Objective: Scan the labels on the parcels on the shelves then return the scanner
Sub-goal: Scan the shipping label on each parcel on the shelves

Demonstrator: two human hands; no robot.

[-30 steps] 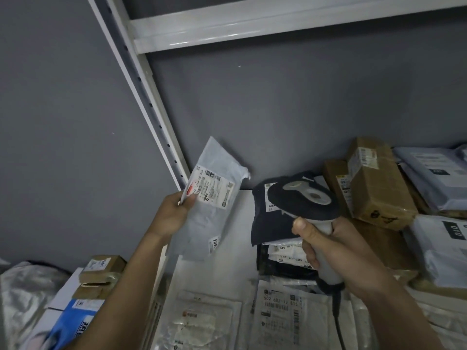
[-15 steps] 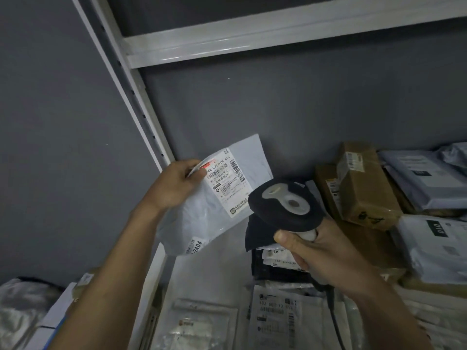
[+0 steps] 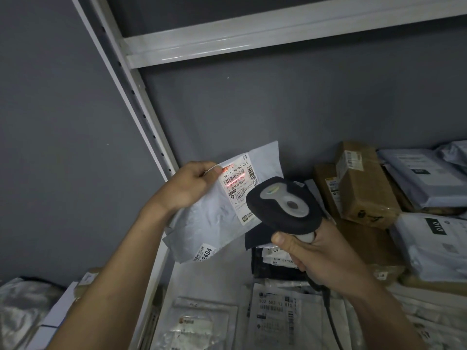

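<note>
Nearest, along the bottom edge: flat clear and white mailers [image 3: 275, 317] lying on the white shelf [image 3: 217, 276], printed labels face up. A dark cable [image 3: 331, 317] hangs down from the scanner grip across them. Lower left, outside the shelf post, a crumpled silvery bag [image 3: 20, 306] and some white and brown boxes, partly hidden by the left forearm. Right hand [image 3: 321, 258] wrapped around the pale handle of the scanner [image 3: 283, 205], thumb lying along the near side just under the head; the fingers on the far side are hidden. Scanner head black with a grey top panel, aimed up and left. Left hand [image 3: 192, 185] pinches the upper left corner of a grey poly mailer [image 3: 214, 218], thumb on the front, holding it lifted off the shelf and tilted, face toward the scanner. White shipping label [image 3: 240, 188] on the mailer shows a red scan line across its upper barcode; a small sticker reading 2404 sits at the mailer's lower corner. Behind the scanner, a dark bag [image 3: 255, 238] rests on a short stack of parcels. Right of that, two brown cardboard boxes [image 3: 364, 188] leaning together, then grey poly bags [image 3: 427, 178] stacked toward the right edge, one marked 010. Farthest: the white slotted upright [image 3: 141, 109] running diagonally, the upper shelf rail [image 3: 278, 31], and a grey wall [image 3: 303, 102] behind.
</note>
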